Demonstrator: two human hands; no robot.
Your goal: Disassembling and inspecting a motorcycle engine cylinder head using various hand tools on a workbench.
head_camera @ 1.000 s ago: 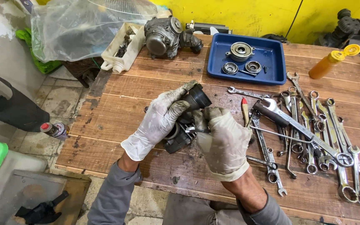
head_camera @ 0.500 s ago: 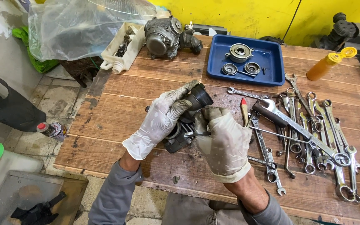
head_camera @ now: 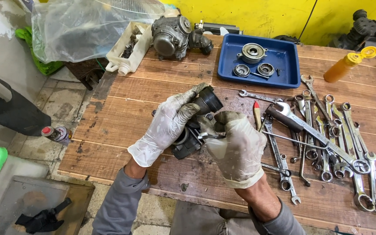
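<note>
Both gloved hands are up over the middle of the wooden desk (head_camera: 122, 95), and between them sits a dark carburetor body (head_camera: 191, 135), held just above the planks near the front half of the desk. The left hand (head_camera: 166, 124) wraps it from the left side, its fingers (head_camera: 187, 101) curled over the top and resting against the black round intake mouth (head_camera: 208, 100) that points up and to the right. The right hand (head_camera: 236, 148) comes in from the right, fingers (head_camera: 220, 119) bent and closed tight on the near side of the carburetor, thumb tucked in against the metal; both hands are clamped on the part, none of them spread wide. To the right, just beside the right hand, lies a red-handled screwdriver (head_camera: 257, 114), and past it a wide spread of spanners (head_camera: 327, 135) fanned out across the boards. Further back, a blue tray (head_camera: 290, 61) holds round metal parts, with an orange squeeze bottle (head_camera: 347, 65) lying well off to its right. At the far left corner stands a second grey carburetor (head_camera: 172, 35), next to a white plastic tub (head_camera: 125, 56) of small parts and a clear plastic bag (head_camera: 79, 30). Down on the floor at the left edge, a spray can (head_camera: 55, 134) with a red cap
</note>
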